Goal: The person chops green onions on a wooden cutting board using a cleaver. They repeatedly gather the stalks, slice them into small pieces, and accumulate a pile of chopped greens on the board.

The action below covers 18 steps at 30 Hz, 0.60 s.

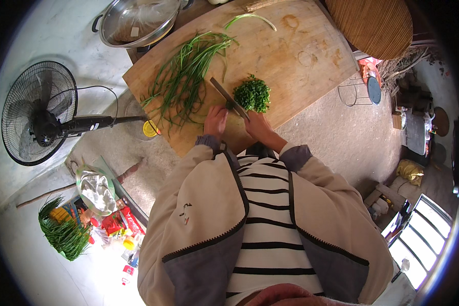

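On a large wooden board (290, 76), my right hand (258, 126) grips a kitchen knife (228, 97), whose blade points away and to the left. My left hand (216, 119) is just left of the blade, fingers curled on a small dark green bunch (229, 105) that is mostly hidden. A pile of finely chopped greens (252, 93) lies right of the blade. Long, uncut green stalks (191, 69) spread over the board's left part. One single spring onion stalk (252, 16) lies near the far edge.
A metal pan (137, 23) with a plastic bag inside stands beyond the board's far left corner. A standing fan (42, 114) is at left. A round woven-looking top (371, 26) and a wire-legged stool (373, 90) are at right.
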### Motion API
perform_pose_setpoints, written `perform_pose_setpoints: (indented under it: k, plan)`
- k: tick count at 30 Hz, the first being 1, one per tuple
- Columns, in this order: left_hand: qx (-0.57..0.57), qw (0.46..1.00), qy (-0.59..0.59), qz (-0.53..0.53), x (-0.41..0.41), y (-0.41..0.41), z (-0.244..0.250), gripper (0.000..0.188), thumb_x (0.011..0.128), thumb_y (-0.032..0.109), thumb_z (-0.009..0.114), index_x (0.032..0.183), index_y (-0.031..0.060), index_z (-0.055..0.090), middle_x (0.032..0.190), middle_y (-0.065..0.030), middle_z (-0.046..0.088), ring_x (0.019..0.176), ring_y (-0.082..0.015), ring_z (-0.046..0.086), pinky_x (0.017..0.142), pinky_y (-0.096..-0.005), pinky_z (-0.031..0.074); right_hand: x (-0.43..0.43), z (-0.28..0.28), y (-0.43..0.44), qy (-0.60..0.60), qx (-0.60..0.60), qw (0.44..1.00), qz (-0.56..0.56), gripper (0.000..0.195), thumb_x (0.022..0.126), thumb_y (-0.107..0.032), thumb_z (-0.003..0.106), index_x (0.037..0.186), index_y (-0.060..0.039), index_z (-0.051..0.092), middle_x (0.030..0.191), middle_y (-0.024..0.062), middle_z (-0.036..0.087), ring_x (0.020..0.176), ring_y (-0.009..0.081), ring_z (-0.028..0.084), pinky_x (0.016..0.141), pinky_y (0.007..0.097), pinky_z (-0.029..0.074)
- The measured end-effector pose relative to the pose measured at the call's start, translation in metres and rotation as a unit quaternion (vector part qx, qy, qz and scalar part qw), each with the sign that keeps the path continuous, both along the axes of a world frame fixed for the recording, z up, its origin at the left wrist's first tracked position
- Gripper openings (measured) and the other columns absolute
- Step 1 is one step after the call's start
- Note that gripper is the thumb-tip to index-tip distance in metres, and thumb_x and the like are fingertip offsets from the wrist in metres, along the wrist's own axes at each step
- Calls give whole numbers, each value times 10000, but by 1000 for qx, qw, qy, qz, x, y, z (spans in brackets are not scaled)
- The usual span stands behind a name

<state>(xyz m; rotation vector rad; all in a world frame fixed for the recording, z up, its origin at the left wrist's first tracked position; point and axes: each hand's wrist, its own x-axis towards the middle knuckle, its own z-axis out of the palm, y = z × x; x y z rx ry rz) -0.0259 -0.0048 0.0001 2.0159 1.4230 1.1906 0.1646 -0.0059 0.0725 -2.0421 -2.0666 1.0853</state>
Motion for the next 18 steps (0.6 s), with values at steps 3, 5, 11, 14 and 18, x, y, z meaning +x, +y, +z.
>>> perform_pose_setpoints:
  k: [3,5,11,14,18]
  plan:
    - [0,1000,-4,-10,0,2,-1,141,816,2,700,948,29,658,1016,-129,642,931,-364,590,779,-430,502,1,-27,0,4,20,1000,-10,276,918,-264,579,1023,-11,616,974,296,658,885,508,636,771,579,522]
    - [8,1000,-3,-6,0,3,-1,142,818,-2,698,952,29,660,1021,-134,642,930,-364,594,776,-430,504,8,-36,0,41,43,998,-12,283,911,-267,596,1010,-3,620,949,290,661,885,496,639,760,572,519]
    - [31,999,-20,-13,7,8,-7,156,806,-35,684,947,25,655,995,-135,630,911,-359,596,766,-422,505,23,-22,-3,133,63,985,-85,283,889,-255,640,983,10,615,864,290,651,870,476,635,712,563,505]
    - [34,999,-24,-20,11,15,-9,173,778,-47,675,936,16,641,959,-126,613,905,-349,586,752,-405,498,25,-28,-6,113,117,985,-58,239,905,-235,622,940,1,634,745,240,638,714,436,636,649,524,494]
    - [31,999,-29,-21,9,13,-6,184,763,-50,682,927,22,639,956,-120,612,902,-337,585,745,-393,497,22,-23,-8,83,131,988,-29,231,910,-229,617,925,1,620,765,267,634,743,485,622,668,553,494]
